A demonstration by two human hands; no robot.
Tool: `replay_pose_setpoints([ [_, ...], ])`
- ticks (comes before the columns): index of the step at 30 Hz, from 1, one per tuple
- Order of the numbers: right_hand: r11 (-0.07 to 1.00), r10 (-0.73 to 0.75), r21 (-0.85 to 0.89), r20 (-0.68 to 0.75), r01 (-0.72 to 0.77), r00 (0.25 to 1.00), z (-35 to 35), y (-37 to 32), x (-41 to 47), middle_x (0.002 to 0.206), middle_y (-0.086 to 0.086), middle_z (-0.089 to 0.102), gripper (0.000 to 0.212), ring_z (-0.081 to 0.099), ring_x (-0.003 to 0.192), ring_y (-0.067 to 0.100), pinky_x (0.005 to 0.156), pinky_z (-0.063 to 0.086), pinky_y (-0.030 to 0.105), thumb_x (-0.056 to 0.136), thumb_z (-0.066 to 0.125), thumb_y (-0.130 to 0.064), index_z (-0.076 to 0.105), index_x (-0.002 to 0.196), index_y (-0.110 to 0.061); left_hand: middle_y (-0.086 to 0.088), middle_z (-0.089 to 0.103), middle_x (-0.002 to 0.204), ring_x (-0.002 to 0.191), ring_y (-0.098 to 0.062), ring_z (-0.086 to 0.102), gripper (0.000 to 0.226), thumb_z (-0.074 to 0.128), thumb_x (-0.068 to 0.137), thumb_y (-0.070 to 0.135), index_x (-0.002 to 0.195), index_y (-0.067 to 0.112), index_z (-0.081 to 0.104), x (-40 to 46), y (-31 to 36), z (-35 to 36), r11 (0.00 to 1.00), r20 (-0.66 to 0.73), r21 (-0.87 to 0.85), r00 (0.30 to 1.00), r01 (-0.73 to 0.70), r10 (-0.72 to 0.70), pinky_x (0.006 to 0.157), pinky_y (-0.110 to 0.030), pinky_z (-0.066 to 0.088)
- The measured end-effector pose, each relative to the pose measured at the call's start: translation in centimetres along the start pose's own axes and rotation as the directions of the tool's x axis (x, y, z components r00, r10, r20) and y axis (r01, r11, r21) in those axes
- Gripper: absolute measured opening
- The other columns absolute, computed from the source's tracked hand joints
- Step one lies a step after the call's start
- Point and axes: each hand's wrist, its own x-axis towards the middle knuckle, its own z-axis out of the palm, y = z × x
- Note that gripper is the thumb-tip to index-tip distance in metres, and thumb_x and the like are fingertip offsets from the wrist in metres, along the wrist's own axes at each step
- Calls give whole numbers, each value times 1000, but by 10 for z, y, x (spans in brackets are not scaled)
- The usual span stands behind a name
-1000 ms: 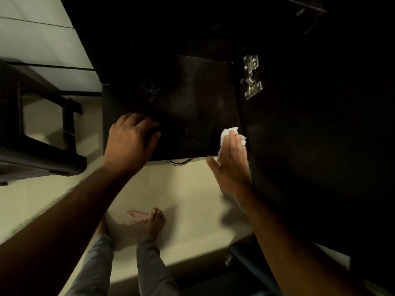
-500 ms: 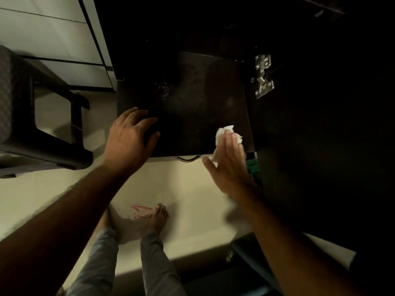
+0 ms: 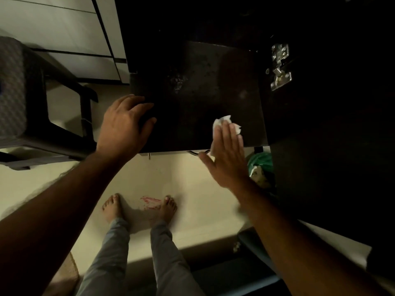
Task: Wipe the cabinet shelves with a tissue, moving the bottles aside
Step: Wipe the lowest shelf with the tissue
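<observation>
Right hand (image 3: 227, 159) lies flat, fingers (image 3: 229, 135) straight and together, pressing the white tissue (image 3: 223, 122) onto the dark shelf (image 3: 203, 92) at its near edge, toward the near right corner. Tissue is crumpled; bits show past the fingertips and below the palm at the shelf lip. Nothing is pinched: the tissue is held by pressure only.

Left hand (image 3: 124, 127) rests on the near left corner of the shelf, loosely curled over the edge, gripping nothing I can make out; it looks like bracing.

Change over the last second: the right hand and tissue have stayed at almost the same spot on the near right edge. The hand has turned a little, so more tissue now shows beyond the fingertips. The left hand has kept its place on the left corner. Most of the apparent shift is the head camera moving, which brings the green bag (image 3: 259, 165) under the shelf on the right and both bare feet (image 3: 168, 207) into view.

Meaning for the task, as a judgement: wiping is under way but is working only the front right strip. Pale specks and a dull patch remain mid-shelf toward the back, so that area looks unwiped.

No bottles visible on this shelf; the back and the cabinet's right side are too dark to tell. Metal hinge (image 3: 280, 67) sits on the cabinet wall past the far right corner. A dark chair (image 3: 32, 116) stands left.
</observation>
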Motion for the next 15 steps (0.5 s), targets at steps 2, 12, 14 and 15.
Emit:
replay_pose_setpoints([
  [2, 993, 116, 6, -25, -116, 993, -4, 11, 25, 162, 18, 14, 100, 9, 150, 33, 121, 13, 50, 88, -4, -76, 16, 155, -5, -11, 48, 142, 137, -29, 36, 43, 52, 96, 32, 136, 16, 53, 1, -5, -1, 1000, -12, 0, 1000, 20, -20, 113, -49, 27],
  [12, 995, -86, 58, 4, 86, 996, -5, -64, 7, 164, 13, -2, 95, -8, 151, 27, 122, 2, 46, 89, 10, -76, 5, 157, -9, -10, 45, 144, 138, -29, 35, 45, 52, 96, 33, 138, 16, 50, -5, -7, 2, 997, -6, -20, 997, 70, -71, 113, -49, 29],
  [14, 994, -105, 39, 40, 104, 994, -3, -44, -7, 164, 10, -5, 94, -10, 151, 25, 122, 3, 47, 88, 5, -77, 2, 157, -12, -10, 46, 145, 137, -29, 35, 45, 50, 96, 35, 138, 18, 50, -5, -11, -1, 997, -6, -22, 997, 75, -75, 113, -49, 30],
  [15, 997, -75, 30, 41, 74, 996, -3, -31, -3, 164, 9, -5, 95, -10, 151, 25, 122, 3, 47, 87, 0, -77, 1, 157, -13, -9, 46, 145, 137, -29, 35, 45, 50, 96, 35, 138, 19, 50, -5, -13, -2, 997, -6, -22, 997, 78, -78, 113, -50, 30],
])
